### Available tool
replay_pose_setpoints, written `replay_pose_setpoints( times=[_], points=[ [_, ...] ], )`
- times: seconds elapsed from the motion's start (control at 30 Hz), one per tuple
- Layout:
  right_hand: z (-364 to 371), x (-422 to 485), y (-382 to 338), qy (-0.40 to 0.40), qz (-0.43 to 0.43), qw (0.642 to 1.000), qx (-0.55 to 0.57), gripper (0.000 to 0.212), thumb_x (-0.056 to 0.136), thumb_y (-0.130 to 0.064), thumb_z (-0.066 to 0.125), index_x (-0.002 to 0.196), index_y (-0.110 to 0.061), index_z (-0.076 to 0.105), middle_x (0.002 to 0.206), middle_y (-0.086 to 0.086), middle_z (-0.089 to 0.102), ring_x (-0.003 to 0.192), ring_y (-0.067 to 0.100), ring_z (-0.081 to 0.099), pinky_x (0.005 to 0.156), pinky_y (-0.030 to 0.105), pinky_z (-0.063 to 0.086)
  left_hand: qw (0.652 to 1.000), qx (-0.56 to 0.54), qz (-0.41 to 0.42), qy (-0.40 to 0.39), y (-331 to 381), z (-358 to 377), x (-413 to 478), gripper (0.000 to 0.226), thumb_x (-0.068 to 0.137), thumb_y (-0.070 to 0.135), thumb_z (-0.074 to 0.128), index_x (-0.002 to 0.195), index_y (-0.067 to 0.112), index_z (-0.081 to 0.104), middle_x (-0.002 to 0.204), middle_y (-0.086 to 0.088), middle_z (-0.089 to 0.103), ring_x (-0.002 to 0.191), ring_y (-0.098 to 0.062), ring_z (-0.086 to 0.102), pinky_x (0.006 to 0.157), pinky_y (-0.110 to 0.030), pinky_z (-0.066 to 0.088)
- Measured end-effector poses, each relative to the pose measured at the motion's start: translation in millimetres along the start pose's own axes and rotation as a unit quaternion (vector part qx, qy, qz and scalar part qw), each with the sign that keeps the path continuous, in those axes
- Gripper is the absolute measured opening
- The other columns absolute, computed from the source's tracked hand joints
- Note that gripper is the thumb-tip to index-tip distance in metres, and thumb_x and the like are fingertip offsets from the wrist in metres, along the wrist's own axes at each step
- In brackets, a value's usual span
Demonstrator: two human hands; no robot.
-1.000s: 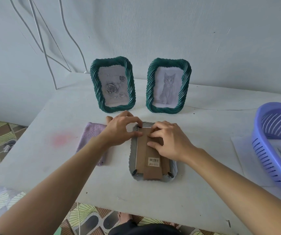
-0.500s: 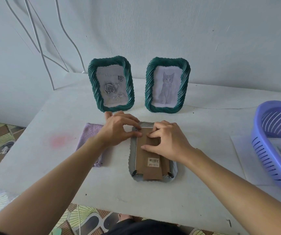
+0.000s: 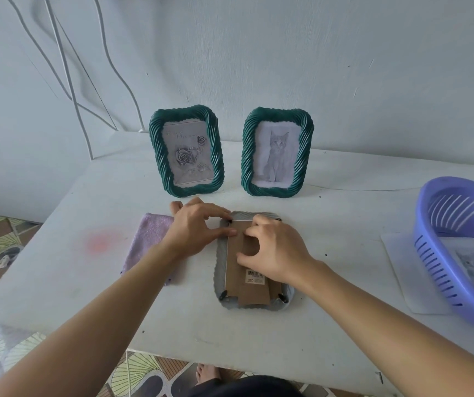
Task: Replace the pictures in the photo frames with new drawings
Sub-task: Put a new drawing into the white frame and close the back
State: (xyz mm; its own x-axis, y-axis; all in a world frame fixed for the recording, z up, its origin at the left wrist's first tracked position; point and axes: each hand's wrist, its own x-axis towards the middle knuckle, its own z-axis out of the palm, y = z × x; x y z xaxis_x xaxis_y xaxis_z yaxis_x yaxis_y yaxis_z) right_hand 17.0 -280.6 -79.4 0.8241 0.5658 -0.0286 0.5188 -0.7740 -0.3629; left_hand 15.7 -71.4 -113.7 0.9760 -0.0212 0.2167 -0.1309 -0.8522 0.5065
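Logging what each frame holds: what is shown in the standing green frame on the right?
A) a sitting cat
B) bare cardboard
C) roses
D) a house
A: a cat drawing fills the right standing frame; the roses are in the left frame.

Your head camera looks forward and down across the white table [image 3: 344,213], close over your left hand [image 3: 198,227] and right hand [image 3: 281,250] at centre. The wall [image 3: 258,53] fills 12 o'clock.
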Motion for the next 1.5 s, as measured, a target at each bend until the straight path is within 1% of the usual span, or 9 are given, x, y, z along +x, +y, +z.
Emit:
replay_pose_setpoints(
  times=[0.23, 0.47, 0.67, 0.8, 0.9, 1.13, 1.23, 1.33, 1.5],
  points=[
    [-7, 4, -5, -0.007, 0.012, 1.0, 0.007, 0.032, 0.073, -0.052, 0.065, 0.08, -0.02, 0.068, 0.081, -0.008, 0.047, 0.079, 0.016, 0.051, 0.066, 0.035, 0.05, 0.996, 0.073, -0.05, -0.02, 16, -7, -5, 0.044, 0.077, 0.072, 0.065, 0.109, 0.042, 0.064, 0.091, 0.021, 0.065, 0.096, -0.009, 0.055, 0.074, -0.038, 0.023],
    [9, -2, 3, 0.058, -0.021, 0.998, -0.013, 0.038, 0.078, -0.053, 0.06, 0.083, -0.018, 0.072, 0.08, -0.007, 0.047, 0.086, 0.02, 0.051, 0.071, 0.035, 0.045, 0.981, 0.056, -0.172, -0.068, 41, -12, -34, 0.052, 0.088, 0.059, 0.062, 0.134, 0.036, 0.054, 0.11, 0.018, 0.065, 0.108, -0.012, 0.057, 0.084, -0.037, 0.023],
    [10, -10, 1, 0.04, -0.004, 0.999, 0.005, 0.043, 0.089, -0.061, 0.053, 0.106, -0.024, 0.069, 0.1, -0.006, 0.058, 0.1, 0.019, 0.052, 0.086, 0.037, 0.044, 0.952, -0.129, -0.269, -0.07, 42, -11, -38, 0.065, 0.073, 0.034, 0.077, 0.136, 0.029, 0.058, 0.095, 0.017, 0.07, 0.089, -0.01, 0.067, 0.094, -0.048, 0.051],
    [4, -17, -3, 0.06, 0.02, 0.994, 0.085, 0.062, 0.093, -0.068, 0.044, 0.143, -0.032, 0.047, 0.135, -0.008, 0.058, 0.126, 0.016, 0.05, 0.104, 0.038, 0.044, 0.923, -0.266, -0.279, -0.015, 52, -19, -45, 0.05, 0.088, 0.004, 0.069, 0.134, 0.021, 0.061, 0.1, 0.008, 0.074, 0.093, -0.005, 0.07, 0.081, -0.024, 0.057],
    [-9, -19, -5, 0.09, 0.039, 0.982, 0.16, 0.066, 0.093, -0.067, 0.042, 0.149, -0.032, 0.04, 0.144, -0.009, 0.052, 0.131, 0.011, 0.047, 0.108, 0.031, 0.042, 0.905, -0.345, -0.25, 0.011, 70, -30, -50, 0.047, 0.095, -0.005, 0.053, 0.131, 0.025, 0.061, 0.109, 0.01, 0.074, 0.098, 0.0, 0.07, 0.08, -0.012, 0.054],
    [-46, -13, -3, 0.081, 0.111, 0.953, 0.27, 0.066, 0.087, -0.063, 0.058, 0.145, -0.035, 0.043, 0.139, -0.008, 0.054, 0.126, 0.011, 0.051, 0.105, 0.032, 0.045, 0.879, -0.443, -0.174, -0.015, 104, -39, -47, 0.05, 0.093, 0.001, 0.065, 0.136, 0.024, 0.055, 0.125, 0.011, 0.07, 0.108, -0.017, 0.07, 0.095, -0.029, 0.055],
    [-64, -15, 0, 0.08, 0.137, 0.942, 0.296, 0.049, 0.086, -0.046, 0.068, 0.131, -0.028, 0.058, 0.116, -0.012, 0.066, 0.105, 0.007, 0.062, 0.086, 0.019, 0.048, 0.893, -0.423, -0.154, -0.017, 113, -41, -40, 0.047, 0.09, 0.004, 0.071, 0.129, 0.027, 0.058, 0.12, 0.012, 0.072, 0.106, -0.017, 0.068, 0.1, -0.04, 0.049],
    [-75, -19, 2, 0.103, 0.135, 0.939, 0.299, 0.021, 0.085, -0.034, 0.067, 0.105, -0.027, 0.065, 0.089, -0.017, 0.068, 0.082, 0.0, 0.064, 0.069, 0.014, 0.046, 0.913, -0.382, -0.139, -0.041, 115, -39, -35, 0.039, 0.092, 0.011, 0.07, 0.124, 0.033, 0.06, 0.117, 0.019, 0.071, 0.108, -0.008, 0.063, 0.099, -0.037, 0.041],
    [-74, -24, 9, 0.157, 0.125, 0.935, 0.293, 0.009, 0.087, -0.026, 0.063, 0.093, -0.021, 0.062, 0.087, -0.01, 0.067, 0.082, 0.011, 0.065, 0.071, 0.023, 0.05, 0.907, -0.364, -0.204, -0.057, 99, -21, -28, 0.027, 0.092, 0.019, 0.071, 0.112, 0.037, 0.067, 0.115, 0.008, 0.071, 0.107, -0.01, 0.066, 0.09, -0.031, 0.052]
  ],
)
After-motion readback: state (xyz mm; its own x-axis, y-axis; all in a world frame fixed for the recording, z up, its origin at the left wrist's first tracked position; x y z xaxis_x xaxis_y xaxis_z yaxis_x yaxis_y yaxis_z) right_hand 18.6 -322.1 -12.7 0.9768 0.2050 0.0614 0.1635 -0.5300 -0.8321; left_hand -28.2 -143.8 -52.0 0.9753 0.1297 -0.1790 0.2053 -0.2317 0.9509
